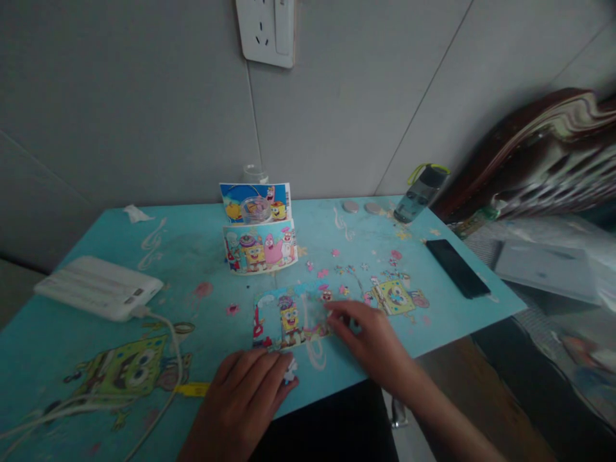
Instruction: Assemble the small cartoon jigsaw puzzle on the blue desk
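Note:
A partly assembled picture puzzle (pixel 289 321) lies flat on the light blue cartoon-print table (pixel 192 231). My left hand (pixel 250 391) rests at its near edge, closed on a small white puzzle piece (pixel 290 371) between thumb and fingers. Over the puzzle's right side is my right hand (pixel 363 330), thumb and index finger pinched together; what they hold, if anything, is too small to make out. Loose puzzle pieces (pixel 344 269) lie beyond the puzzle. Behind it a cartoon picture card (pixel 260 247) leans, with a second card (pixel 279 208) and a clear round container (pixel 256 210) at its back.
A white power bank (pixel 99 287) with a cable (pixel 176 343) sits at the left. To the right are a black phone (pixel 457 268) and a dark bottle (pixel 421 194). Two round lids (pixel 351 206) lie near the wall. A crumpled tissue (pixel 136 213) is at the back left.

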The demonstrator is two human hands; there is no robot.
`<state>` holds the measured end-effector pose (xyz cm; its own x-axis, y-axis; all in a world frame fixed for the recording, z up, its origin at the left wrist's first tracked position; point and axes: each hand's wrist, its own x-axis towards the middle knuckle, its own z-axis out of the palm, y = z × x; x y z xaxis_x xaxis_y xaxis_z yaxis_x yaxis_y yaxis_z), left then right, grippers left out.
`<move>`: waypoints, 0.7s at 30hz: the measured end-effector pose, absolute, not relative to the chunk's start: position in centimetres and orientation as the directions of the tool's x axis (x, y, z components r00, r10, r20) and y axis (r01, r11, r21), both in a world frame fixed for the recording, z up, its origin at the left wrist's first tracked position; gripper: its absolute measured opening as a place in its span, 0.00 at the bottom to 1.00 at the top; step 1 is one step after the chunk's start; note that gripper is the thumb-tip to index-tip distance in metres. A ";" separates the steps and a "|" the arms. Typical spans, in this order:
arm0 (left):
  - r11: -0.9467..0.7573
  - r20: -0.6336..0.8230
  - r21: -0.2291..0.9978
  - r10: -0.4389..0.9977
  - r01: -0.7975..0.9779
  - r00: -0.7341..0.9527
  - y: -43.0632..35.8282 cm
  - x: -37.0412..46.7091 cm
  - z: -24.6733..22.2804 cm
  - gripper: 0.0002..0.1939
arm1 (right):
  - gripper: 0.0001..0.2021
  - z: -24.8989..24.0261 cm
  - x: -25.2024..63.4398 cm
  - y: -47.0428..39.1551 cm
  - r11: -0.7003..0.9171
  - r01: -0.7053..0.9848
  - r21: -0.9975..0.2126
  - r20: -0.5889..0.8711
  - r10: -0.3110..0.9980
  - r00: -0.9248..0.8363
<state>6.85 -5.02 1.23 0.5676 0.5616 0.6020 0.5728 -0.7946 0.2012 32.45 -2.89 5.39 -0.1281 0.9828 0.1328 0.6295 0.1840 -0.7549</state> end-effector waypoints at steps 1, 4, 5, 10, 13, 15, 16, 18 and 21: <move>-0.786 0.604 0.208 0.571 0.582 0.556 -5.0 6.9 1.3 0.10 | 0.11 5.1 33.8 -2.2 0.155 0.711 -0.686 0.157 0.986 -0.063; -0.756 0.609 0.217 0.599 0.617 0.520 -4.9 6.9 1.2 0.09 | 0.12 4.1 38.0 -0.4 -0.023 0.891 -0.454 0.257 0.954 0.156; -0.743 0.608 0.220 0.612 0.632 0.507 -4.9 6.9 1.1 0.09 | 0.14 3.7 39.2 -0.1 -0.081 0.919 -0.386 0.276 0.940 0.199; -0.690 0.589 0.243 0.663 0.682 0.462 -4.9 6.8 0.9 0.09 | 0.18 2.5 41.7 0.3 -0.195 0.944 -0.265 0.202 0.947 0.252; -0.679 0.573 0.240 0.676 0.694 0.464 -4.9 6.8 0.9 0.09 | 0.17 2.2 41.8 0.3 -0.174 0.941 -0.289 0.192 0.953 0.235; -0.673 0.554 0.238 0.686 0.700 0.472 -5.0 6.8 0.9 0.10 | 0.16 2.0 42.0 0.5 -0.155 0.940 -0.305 0.185 0.958 0.218; -0.672 0.547 0.238 0.689 0.701 0.475 -5.0 6.8 0.9 0.10 | 0.16 1.9 42.2 0.7 -0.149 0.939 -0.311 0.183 0.960 0.213; -0.675 0.548 0.239 0.687 0.698 0.476 -5.0 6.8 0.8 0.11 | 0.16 1.7 42.6 1.0 -0.140 0.937 -0.320 0.185 0.961 0.207; -0.682 0.567 0.243 0.677 0.689 0.470 -5.0 6.8 0.8 0.11 | 0.16 1.7 42.9 1.1 -0.120 0.942 -0.313 0.205 0.960 0.191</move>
<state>6.81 -4.99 0.82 0.4695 0.6768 0.5670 0.6895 -0.6822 0.2433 42.89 1.14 1.66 0.1906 0.9600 0.2052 0.9422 -0.1203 -0.3126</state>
